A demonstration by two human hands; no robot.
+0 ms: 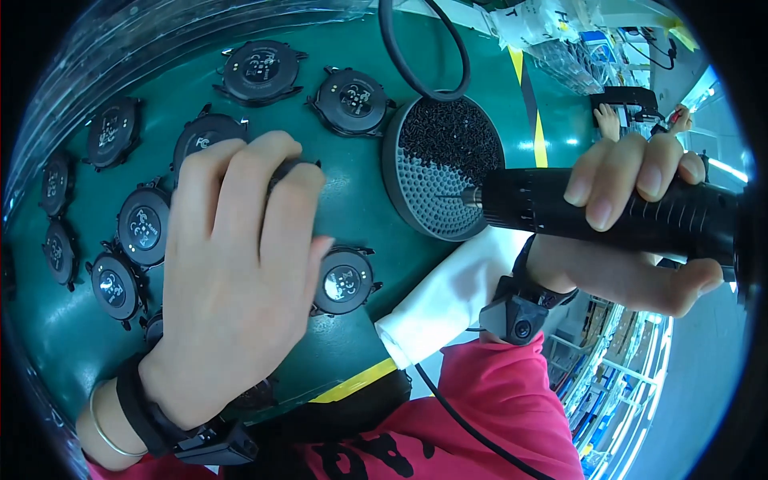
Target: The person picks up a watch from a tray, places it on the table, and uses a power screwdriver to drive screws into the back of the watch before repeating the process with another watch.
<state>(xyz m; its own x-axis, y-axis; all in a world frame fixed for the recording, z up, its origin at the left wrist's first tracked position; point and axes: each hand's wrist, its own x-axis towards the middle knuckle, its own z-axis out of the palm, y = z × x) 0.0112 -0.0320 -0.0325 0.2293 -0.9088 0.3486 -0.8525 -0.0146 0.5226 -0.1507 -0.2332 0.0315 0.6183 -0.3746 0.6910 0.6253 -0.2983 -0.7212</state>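
My right hand point(640, 188) is wrapped around a black electric screwdriver point(552, 200) held nearly level. Its thin bit points left over the perforated part of a round grey screw tray point(392, 172). Small black screws point(448, 132) are heaped in the far part of that tray. My left hand point(240, 240) curls, palm down, over a dark watch case point(290, 170), gripping it; most of that case is hidden beneath the fingers. Other black round watch cases lie back up around it, among them one point(344, 280) beside my thumb and one point(352, 100) left of the tray.
Several more watch cases point(144, 224) are spread over the green mat point(336, 192). A black cable loop point(384, 40) hangs by the tray's far rim. A white sleeve-like cloth point(448, 300) lies near my right wrist. Another person's hands point(608, 122) are at the far right.
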